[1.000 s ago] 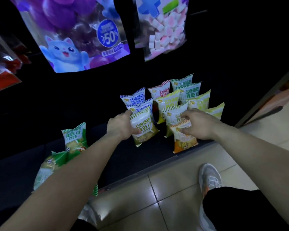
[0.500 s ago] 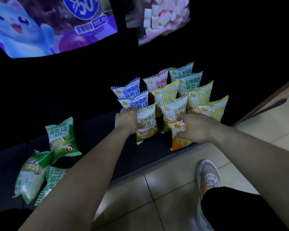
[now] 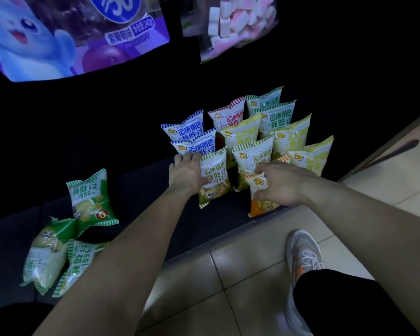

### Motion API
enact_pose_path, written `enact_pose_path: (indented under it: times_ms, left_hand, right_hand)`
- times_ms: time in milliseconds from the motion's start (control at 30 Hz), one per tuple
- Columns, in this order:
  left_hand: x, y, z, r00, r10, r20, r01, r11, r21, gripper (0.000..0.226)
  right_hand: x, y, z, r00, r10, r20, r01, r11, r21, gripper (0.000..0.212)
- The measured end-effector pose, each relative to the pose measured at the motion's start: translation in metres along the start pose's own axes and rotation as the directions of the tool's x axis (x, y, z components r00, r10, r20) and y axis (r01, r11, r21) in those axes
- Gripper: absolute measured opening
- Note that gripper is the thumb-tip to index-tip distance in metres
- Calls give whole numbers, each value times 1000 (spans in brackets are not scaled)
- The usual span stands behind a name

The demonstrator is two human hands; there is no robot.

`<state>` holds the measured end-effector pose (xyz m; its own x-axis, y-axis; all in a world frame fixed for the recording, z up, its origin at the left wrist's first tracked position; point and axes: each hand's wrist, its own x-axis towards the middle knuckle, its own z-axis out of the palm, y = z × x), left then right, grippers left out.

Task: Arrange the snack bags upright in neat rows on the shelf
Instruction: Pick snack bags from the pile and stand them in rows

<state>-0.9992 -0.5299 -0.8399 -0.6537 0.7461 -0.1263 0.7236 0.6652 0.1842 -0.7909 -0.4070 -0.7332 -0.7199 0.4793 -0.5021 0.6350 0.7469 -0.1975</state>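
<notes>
Since a second ago the olive-striped bag (image 3: 214, 175) on the shelf (image 3: 143, 190) is tipped more upright, its side gripped by the left hand (image 3: 186, 174). Just right of it, the orange bag (image 3: 258, 202) is clasped by the right hand (image 3: 280, 184). Two crinkly blue-striped bags (image 3: 187, 128) are stood behind the olive-striped bag, and three glossy green bags (image 3: 90, 195) are seen well to its left.

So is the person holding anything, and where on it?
Yes. The left hand holds the olive bag by its left edge; the right hand holds the orange bag around its upper half.
</notes>
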Motion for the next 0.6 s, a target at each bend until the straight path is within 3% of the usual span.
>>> enact_pose_path:
  times_ms: [300,600]
  left_hand:
    - [-16,-3,-18,998,29,-62,-26,999,45,91]
    - [-89,-62,-120,998,61,-9,-59,992,112,79]
  right_hand:
    - [2,-19,-6,1000,-23,8,23,1000,-21,71]
    - [-12,-100,-8,985,-156,-75,149,984,-94,64]
